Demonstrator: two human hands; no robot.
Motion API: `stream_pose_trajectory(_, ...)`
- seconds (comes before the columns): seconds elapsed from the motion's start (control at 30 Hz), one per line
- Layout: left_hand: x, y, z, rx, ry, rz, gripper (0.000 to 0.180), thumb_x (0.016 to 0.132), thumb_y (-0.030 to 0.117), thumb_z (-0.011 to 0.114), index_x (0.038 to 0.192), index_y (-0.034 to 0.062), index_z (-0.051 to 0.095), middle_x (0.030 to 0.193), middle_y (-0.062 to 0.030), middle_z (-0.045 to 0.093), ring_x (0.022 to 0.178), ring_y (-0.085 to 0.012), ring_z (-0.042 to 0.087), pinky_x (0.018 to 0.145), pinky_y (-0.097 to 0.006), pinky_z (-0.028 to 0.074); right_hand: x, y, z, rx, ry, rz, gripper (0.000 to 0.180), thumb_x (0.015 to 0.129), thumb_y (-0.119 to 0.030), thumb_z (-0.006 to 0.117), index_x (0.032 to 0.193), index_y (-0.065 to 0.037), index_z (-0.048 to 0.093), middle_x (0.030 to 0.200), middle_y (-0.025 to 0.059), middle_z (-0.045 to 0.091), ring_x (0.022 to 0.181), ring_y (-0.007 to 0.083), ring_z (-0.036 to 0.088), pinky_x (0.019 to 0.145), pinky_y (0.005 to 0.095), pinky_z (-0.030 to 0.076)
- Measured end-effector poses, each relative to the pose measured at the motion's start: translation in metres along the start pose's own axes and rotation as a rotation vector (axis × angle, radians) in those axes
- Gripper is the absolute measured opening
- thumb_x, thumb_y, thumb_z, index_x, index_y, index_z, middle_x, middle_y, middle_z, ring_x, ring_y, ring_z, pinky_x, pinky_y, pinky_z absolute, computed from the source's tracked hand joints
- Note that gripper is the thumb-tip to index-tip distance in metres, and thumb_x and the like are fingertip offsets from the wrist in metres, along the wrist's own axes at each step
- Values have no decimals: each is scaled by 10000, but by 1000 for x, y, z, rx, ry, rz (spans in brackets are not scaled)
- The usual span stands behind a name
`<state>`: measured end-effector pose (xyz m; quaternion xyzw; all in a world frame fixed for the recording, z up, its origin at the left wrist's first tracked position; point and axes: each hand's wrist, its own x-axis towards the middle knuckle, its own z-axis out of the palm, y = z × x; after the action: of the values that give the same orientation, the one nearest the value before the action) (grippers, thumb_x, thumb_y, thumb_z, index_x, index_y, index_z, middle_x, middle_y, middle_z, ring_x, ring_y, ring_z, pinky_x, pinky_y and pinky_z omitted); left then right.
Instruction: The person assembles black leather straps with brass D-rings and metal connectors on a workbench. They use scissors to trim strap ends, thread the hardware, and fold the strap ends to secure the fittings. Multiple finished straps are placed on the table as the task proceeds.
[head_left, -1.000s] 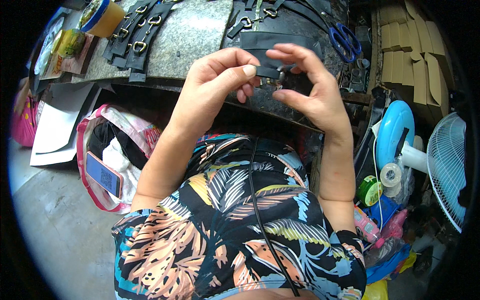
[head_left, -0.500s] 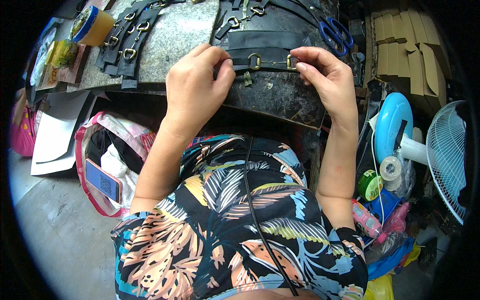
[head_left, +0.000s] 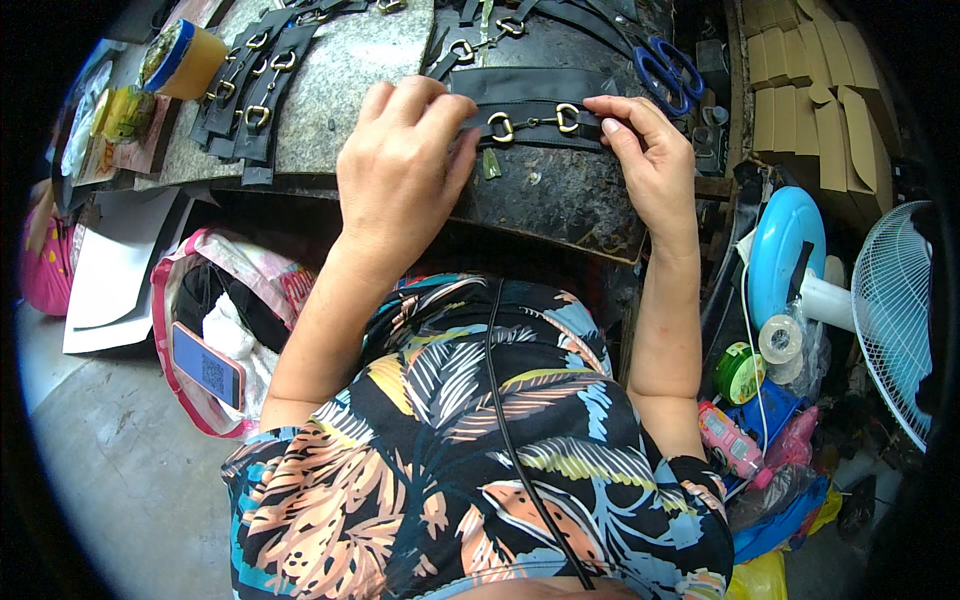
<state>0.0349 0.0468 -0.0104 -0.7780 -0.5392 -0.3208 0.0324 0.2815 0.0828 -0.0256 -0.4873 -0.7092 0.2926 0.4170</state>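
A narrow black strap [head_left: 545,137] with a brass-coloured horsebit fitting [head_left: 533,122] lies across the dark worktop in front of me. Over its left end my left hand [head_left: 400,165] is bent, thumb and fingers closing on the strap, the grip itself partly hidden. The thumb and forefinger of my right hand [head_left: 655,165] pinch the other end, just beyond the right ring of the fitting. A wider black strip [head_left: 535,83] lies flat right behind the strap.
More black straps with metal fittings [head_left: 258,100] lie on a grey slab [head_left: 370,50] at left, near a blue-rimmed tub [head_left: 185,60]. Blue-handled scissors [head_left: 668,75] rest at the back right. Cardboard pieces [head_left: 820,100] and a fan [head_left: 895,320] stand to the right; a bag with a phone [head_left: 208,363] is lower left.
My left hand has turned, its fingers lifting and spreading over the strap's left end. The fitting has shifted slightly left and tilted, its right ring now higher. My right hand has moved slightly left.
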Motion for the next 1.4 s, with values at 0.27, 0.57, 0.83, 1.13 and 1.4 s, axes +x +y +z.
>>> stream_pose_trajectory(0.27, -6, -4, 9, 3, -52, -10, 156, 786, 141, 801, 926, 109, 739, 869, -33, 671, 876, -264, 618, 754, -375, 523, 0, -5, 3, -58, -27, 41, 226, 833, 1, 757, 1058, -17, 752, 871, 25, 654, 698, 81, 574, 641, 228, 470)
stream_pose_trajectory(0.57, -11, -9, 4, 107, 19, 15, 167, 740, 90, 768, 901, 122, 738, 915, -21, 632, 899, -255, 580, 750, -355, 521, 0, -4, 5, -53, -13, 70, 197, 829, 9, 754, 1025, -11, 748, 840, 9, 617, 675, 65, 538, 627, 217, 445)
stream_pose_trajectory(0.83, -11, -6, -4, 143, 59, -10, 232, 776, 123, 797, 1005, 153, 776, 992, -16, 652, 929, -259, 574, 796, -362, 499, 1, 0, 4, -64, 4, -13, 200, 863, 6, 704, 1055, -17, 752, 872, 15, 642, 696, 71, 532, 629, 217, 430)
stream_pose_trajectory(1.13, -8, -8, 9, 0, 0, 4, 166, 785, 168, 808, 935, 117, 759, 952, -35, 660, 916, -269, 587, 796, -376, 502, 0, 4, 5, 35, 37, 36, 192, 875, 13, 708, 1062, -3, 751, 880, 20, 656, 729, 80, 557, 667, 222, 447)
stream_pose_trajectory(1.4, -5, -10, 10, -31, -1, 2, 159, 752, 125, 803, 873, 110, 701, 889, -30, 643, 880, -265, 579, 772, -379, 489, 2, 4, 0, 58, -48, 51, 204, 878, -1, 722, 1078, -3, 762, 897, 25, 667, 781, 89, 589, 717, 224, 468)
